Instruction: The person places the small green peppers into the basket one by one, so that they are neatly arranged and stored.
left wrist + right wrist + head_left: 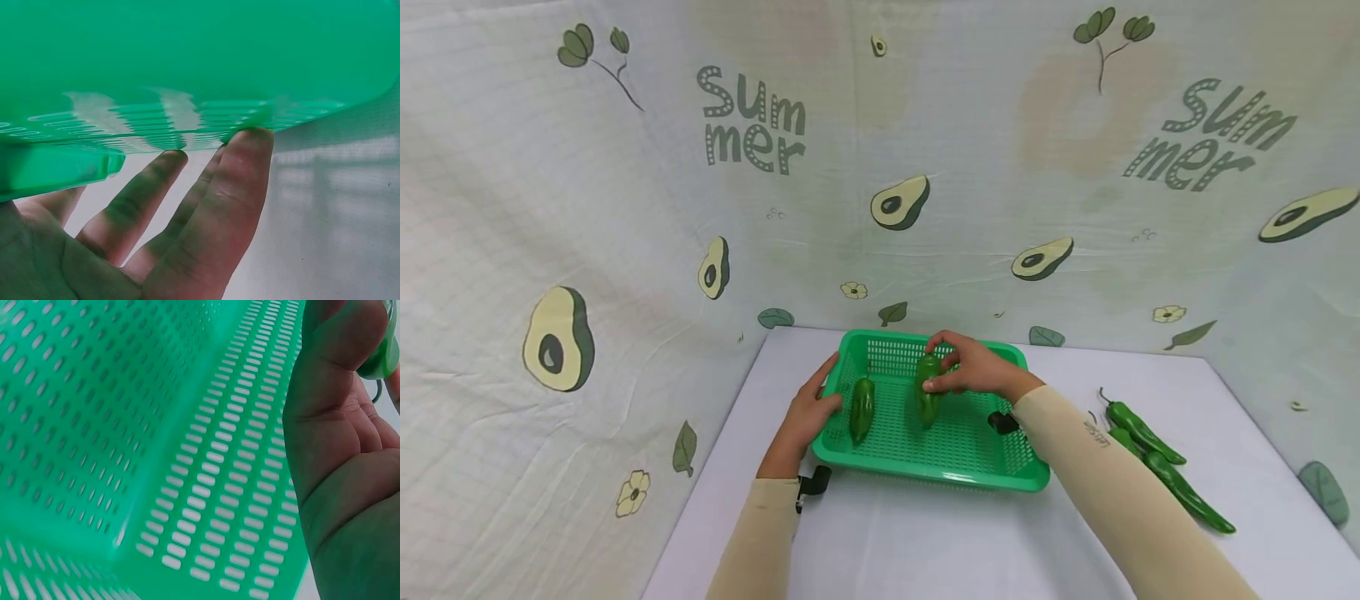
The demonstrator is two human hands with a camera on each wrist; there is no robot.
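In the head view, my right hand [973, 365] pinches a green chili pepper [927, 408] between thumb and fingers, over the middle of a green plastic basket [925, 475]. The pepper hangs with its stem end up. Part of it shows at the top right of the right wrist view, between the fingers of my right hand [356, 425]. My left hand [808, 414] holds the basket's left rim, its thumb over the edge. In the left wrist view, its fingers [215, 200] reach up against the slotted outer wall. A second green pepper [862, 410] lies inside the basket at the left.
Several long green peppers [1183, 487] lie in a loose group on the white table [940, 542], right of the basket and beside my right forearm. A cloth printed with avocados [900, 202] hangs behind the table and at both sides.
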